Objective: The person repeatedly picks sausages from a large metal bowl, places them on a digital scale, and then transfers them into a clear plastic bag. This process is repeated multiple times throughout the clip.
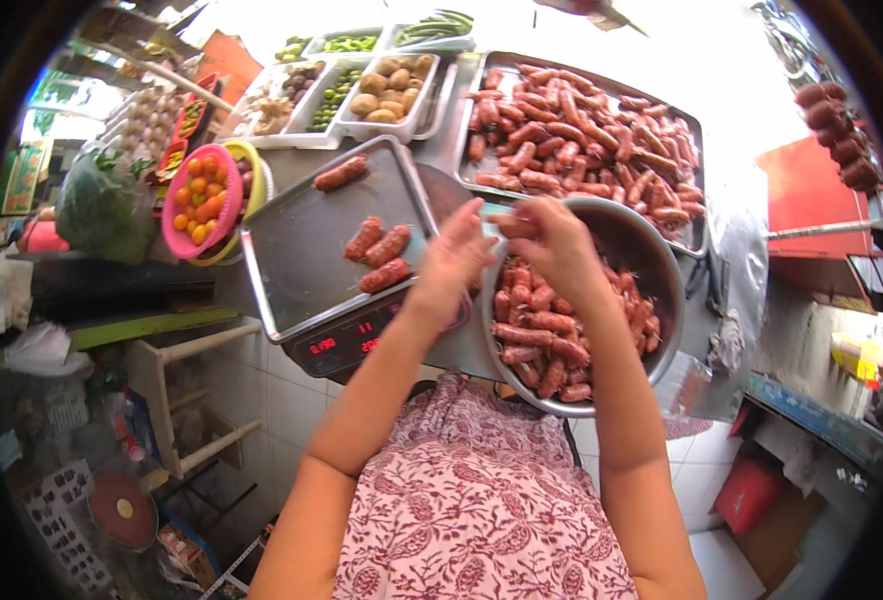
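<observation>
My right hand grips a short sausage between thumb and fingers, above the rim of a deep metal bowl. Beside it, my left hand has its fingers apart, close to that sausage and slightly blurred. The bowl holds many sausage links, some with string ends showing. Left of my hands, a shallow metal tray rests on a digital scale with lit red digits. Three sausages lie together near the tray's right side, and a single sausage lies near its far edge.
Behind the bowl, a large metal tray is heaped with sausages. Plastic bins hold potatoes and green vegetables. A pink basket of small orange fruits stands at left. More sausages hang at right.
</observation>
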`<state>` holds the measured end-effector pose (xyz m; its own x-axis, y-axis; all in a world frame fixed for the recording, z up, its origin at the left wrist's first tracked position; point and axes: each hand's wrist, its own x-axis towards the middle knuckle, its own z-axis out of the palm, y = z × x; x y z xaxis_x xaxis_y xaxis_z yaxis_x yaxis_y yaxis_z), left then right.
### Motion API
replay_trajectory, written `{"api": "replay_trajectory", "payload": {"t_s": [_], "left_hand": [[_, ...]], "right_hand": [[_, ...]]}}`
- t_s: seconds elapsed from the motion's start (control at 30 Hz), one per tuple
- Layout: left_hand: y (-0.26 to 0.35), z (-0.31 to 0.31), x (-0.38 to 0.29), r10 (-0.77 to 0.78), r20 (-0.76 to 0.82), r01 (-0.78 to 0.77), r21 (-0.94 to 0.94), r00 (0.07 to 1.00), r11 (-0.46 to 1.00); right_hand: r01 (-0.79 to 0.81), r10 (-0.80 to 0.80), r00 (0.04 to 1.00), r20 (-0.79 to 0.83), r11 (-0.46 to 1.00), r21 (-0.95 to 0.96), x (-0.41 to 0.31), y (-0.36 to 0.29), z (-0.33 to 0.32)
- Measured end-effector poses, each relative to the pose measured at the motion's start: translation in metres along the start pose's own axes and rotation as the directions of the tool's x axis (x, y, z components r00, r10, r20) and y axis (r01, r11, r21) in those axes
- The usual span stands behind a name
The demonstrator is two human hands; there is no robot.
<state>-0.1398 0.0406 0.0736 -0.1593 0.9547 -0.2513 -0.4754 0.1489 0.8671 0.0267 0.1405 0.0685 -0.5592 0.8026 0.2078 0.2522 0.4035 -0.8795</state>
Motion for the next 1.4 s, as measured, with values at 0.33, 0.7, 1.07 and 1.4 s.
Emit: {"api": "replay_trajectory", "payload": {"t_s": [0.33, 0.7, 1.07, 1.4], "left_hand": [[0.058, -0.175, 0.034, 0.312, -0.221, -0.245, 0.283, 0.924, 0.927], [0.029, -0.094, -0.032, 0.651, -0.021, -0.192, 0.948, 0.759, 0.255], [-0.074, 0.042, -0.132, -0.037, 0.568, -0.467, 0.711, 0.822, 0.526], [-0.038, 0.019, -0.111, 0.288, 0.353, -0.423, 0.875, 0.89, 0.235]], "right_hand": [[-0.101, 0.101, 0.992, -0.08, 0.995, 0.001, -0.052, -0.019, 0.016], [-0.969, 0.456, 0.229, -0.86, 0.018, -0.248, -0.358, 0.185, -0.213], [-0.595, 0.894, 0.369, -0.255, 0.438, 0.673, -0.433, 0.234, -0.251], [-0.822, 0.933, 0.053, -0.357, 0.243, 0.515, -0.444, 0.261, -0.206]]}}
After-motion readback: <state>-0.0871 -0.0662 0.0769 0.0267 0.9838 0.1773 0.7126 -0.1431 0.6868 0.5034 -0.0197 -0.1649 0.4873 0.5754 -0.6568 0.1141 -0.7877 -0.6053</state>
